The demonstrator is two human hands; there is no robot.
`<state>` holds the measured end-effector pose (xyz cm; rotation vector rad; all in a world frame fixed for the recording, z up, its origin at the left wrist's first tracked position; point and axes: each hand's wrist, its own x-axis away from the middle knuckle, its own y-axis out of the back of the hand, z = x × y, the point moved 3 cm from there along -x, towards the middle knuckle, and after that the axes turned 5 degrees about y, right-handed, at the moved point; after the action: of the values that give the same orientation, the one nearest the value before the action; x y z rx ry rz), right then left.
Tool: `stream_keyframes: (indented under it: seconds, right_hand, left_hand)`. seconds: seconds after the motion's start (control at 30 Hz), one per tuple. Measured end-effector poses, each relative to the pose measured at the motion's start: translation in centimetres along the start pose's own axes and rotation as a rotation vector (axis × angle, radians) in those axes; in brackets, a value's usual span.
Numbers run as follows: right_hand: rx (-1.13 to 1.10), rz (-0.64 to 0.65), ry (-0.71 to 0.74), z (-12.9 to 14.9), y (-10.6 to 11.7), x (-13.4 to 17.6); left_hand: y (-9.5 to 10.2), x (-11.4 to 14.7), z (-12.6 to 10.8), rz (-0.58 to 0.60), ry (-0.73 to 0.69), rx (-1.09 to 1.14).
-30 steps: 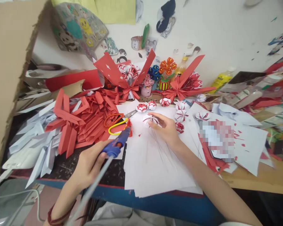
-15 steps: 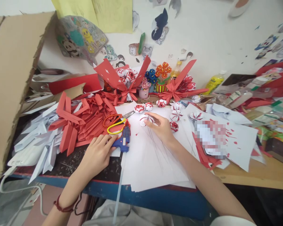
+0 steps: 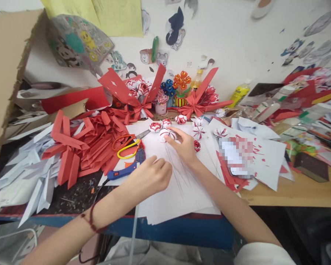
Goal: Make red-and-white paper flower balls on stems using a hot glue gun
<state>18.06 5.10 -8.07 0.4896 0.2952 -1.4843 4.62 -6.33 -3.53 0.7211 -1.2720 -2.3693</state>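
Observation:
My right hand (image 3: 184, 146) has its thumb and fingers closed around a white paper flower (image 3: 167, 134) with red stripes, just above the white sheets (image 3: 187, 200). Below it, my left hand (image 3: 156, 173) hovers over the paper with curled fingers; whatever they may hold is hidden. Beside that hand, a blue glue gun (image 3: 124, 171) lies on its side, with a clear glue stick (image 3: 134, 232) reaching past the table edge. Scissors (image 3: 128, 147) with orange and yellow handles rest behind the gun. Thin stems (image 3: 179, 176) run across the sheets between my hands.
Folded red paper strips (image 3: 98, 147) and white ones (image 3: 30, 176) are heaped at left. Several finished flowers, one a red-and-white flower (image 3: 155, 127), sit behind my right hand. A pixelated phone-like object (image 3: 235, 158) lies at right. Wrapped red bouquets (image 3: 142, 103) stand by the wall.
My left hand has let go of the glue gun and moved right, over the white sheets. The right hand still holds the flower. The whole view has shifted slightly.

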Motion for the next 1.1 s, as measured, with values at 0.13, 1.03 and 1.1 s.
stream_keyframes:
  seconds: [0.13, 1.03, 1.1]
  right_hand:
    - [0.032, -0.032, 0.018, 0.1, 0.3, -0.1]
    - [0.134, -0.023, 0.025, 0.5, 0.5, -0.2]
    - [0.141, -0.021, 0.004, 0.2, 0.5, -0.3]
  left_hand:
    - [-3.0, -2.9, -0.4, 0.101, -0.086, -0.052]
    - [0.0, -3.1, 1.2, -0.215, -0.336, 0.22]
    - [1.1, -2.9, 3.7, -0.241, -0.177, 0.328]
